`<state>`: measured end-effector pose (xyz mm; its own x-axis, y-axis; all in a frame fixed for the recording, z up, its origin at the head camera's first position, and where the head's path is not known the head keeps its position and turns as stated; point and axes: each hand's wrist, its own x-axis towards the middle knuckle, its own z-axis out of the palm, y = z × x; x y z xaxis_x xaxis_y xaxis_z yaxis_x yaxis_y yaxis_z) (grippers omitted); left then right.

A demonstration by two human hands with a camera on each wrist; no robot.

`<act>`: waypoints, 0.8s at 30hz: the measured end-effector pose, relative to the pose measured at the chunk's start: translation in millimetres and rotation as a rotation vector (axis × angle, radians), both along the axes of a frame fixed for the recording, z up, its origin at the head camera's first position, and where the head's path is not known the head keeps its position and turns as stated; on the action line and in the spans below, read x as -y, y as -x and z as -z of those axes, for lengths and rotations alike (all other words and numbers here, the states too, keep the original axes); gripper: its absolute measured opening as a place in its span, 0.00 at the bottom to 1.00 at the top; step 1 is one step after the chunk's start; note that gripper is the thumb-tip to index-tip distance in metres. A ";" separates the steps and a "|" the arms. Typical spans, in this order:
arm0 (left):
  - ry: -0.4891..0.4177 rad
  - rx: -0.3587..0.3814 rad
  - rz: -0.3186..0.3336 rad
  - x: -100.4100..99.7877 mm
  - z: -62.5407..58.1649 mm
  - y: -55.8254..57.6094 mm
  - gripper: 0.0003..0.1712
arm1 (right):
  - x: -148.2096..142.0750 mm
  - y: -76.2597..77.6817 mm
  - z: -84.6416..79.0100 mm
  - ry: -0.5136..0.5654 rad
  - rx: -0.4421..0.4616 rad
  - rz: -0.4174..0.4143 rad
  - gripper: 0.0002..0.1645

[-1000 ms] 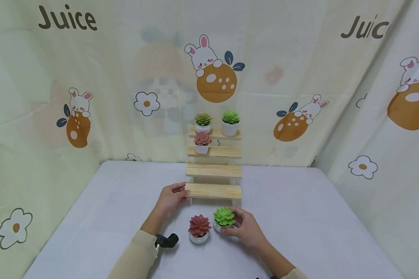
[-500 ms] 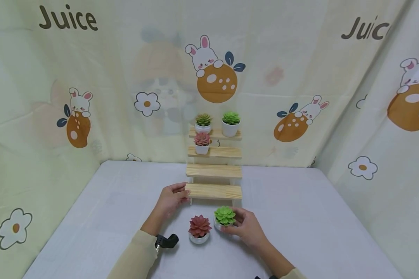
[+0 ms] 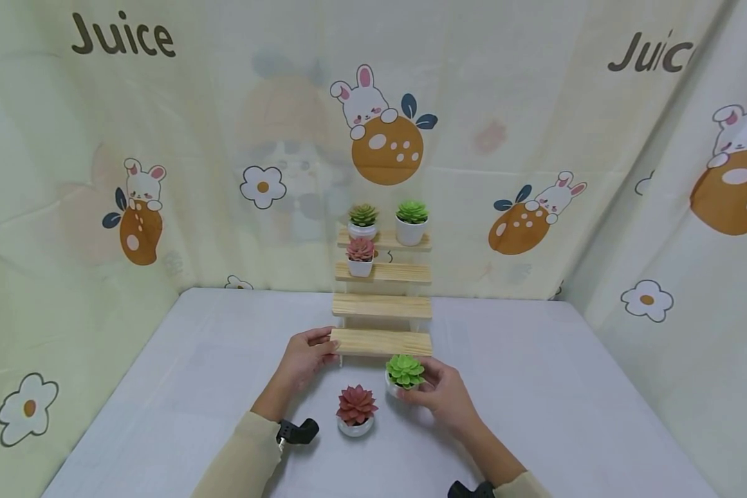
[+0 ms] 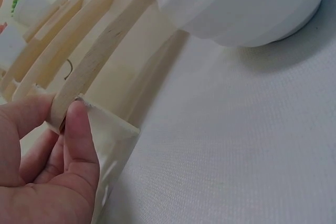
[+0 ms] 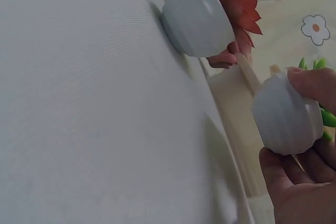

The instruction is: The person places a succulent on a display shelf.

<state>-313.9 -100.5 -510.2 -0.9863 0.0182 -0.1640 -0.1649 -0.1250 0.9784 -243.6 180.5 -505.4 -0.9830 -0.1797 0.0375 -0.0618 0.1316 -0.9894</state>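
The left hand (image 3: 303, 360) grips the left end of the lowest step of the pale wooden stepped plant stand (image 3: 381, 342); in the left wrist view the thumb (image 4: 80, 140) lies over the end of the board with the other fingers curled beneath it. I judge this grip steadies the light stand.

Just in front of the stand's lowest step, toward the person, the red artificial succulent in a round ribbed white pot (image 3: 355, 410) stands upright on the white cloth-covered bench (image 3: 193, 387), apart from both hands.

To the right of it, at the front edge of the stand's lowest step, the right hand (image 3: 442, 394) holds the green artificial succulent in a round ribbed white pot (image 3: 403, 374). In the right wrist view its fingers (image 5: 311, 83) curl round the pot's side from above and below, leaving the leaves free (a grip on the pot, probably to spare the rosette). The pot seems lifted clear of the bench, though the gap is hard to judge. Its axis runs pot-base to rosette, near upright, leaves pointing up, perhaps tilted slightly toward the stand.

Higher on the stand, three more small potted succulents (image 3: 361, 256) sit upright: two on the top step, one on the step below, at its left end.
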 end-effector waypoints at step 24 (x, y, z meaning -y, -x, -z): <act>0.016 0.027 0.000 0.2 -1.5 0.0 0.25 | 1.4 26.8 -34.4 0.066 -0.105 0.079 0.39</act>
<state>-313.9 -100.7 -508.7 -0.9815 0.0152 -0.1911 -0.1916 -0.1093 0.9754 -270.4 179.1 -471.0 -0.9840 -0.0959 0.1499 -0.1573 0.0749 -0.9847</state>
